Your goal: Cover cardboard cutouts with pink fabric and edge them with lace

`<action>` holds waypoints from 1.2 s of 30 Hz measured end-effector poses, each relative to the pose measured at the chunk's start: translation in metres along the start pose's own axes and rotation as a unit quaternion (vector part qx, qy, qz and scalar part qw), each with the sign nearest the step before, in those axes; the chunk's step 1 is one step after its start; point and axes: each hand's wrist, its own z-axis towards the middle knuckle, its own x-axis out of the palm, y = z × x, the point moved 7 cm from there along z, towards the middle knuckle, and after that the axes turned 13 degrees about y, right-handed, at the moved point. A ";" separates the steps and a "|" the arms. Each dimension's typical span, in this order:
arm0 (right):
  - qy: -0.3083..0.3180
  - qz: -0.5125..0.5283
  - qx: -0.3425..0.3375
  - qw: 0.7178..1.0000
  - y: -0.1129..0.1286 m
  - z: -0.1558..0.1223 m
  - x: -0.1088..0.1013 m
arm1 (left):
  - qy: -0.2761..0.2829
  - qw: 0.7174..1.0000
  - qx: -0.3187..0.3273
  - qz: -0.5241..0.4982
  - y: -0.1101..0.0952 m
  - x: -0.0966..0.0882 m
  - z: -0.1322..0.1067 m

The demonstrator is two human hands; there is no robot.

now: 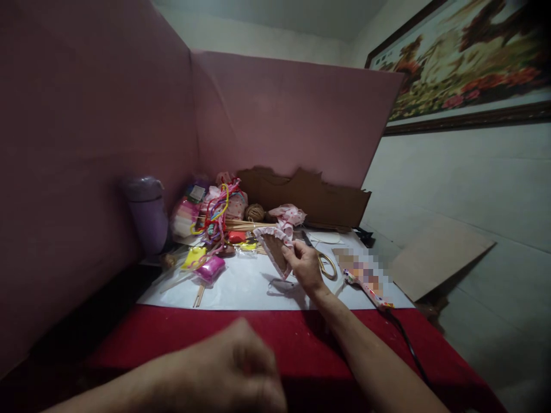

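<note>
My right hand [306, 268] pinches a cardboard piece [276, 251] between thumb and fingers, just above the white sheet. Pale, pink-patterned cloth is folded around the edges of this cardboard, and bare brown shows in the middle. In the foreground, nearer to me than the red cloth, my left hand [241, 367] is raised and slightly blurred. Its fingers curl inward, and whatever they may hold is hidden. Beyond my right hand lie gold-handled scissors [328, 267]. A glue gun [365, 284] with a patterned covering, partly pixelated, rests to the right.
Colourful pipe cleaners [219, 209], thin wooden sticks [239, 225], a twine ball [255, 213] and a magenta packet [210, 268] crowd the back left. A purple tumbler [148, 221] stands beside them. Torn cardboard [310, 198] leans against the pink partition [284, 109]. A black cord [407, 338] hangs at right.
</note>
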 end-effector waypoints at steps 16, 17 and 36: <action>0.060 0.184 0.025 0.981 -0.012 0.004 0.013 | -0.307 0.868 0.226 -0.318 0.044 -0.137 0.044; 0.063 0.189 0.027 0.979 -0.012 0.004 0.014 | -0.298 0.870 0.235 -0.315 0.044 -0.134 0.044; 0.101 0.327 0.098 0.934 -0.015 -0.002 0.031 | -0.323 0.864 0.199 -0.331 0.056 -0.127 0.045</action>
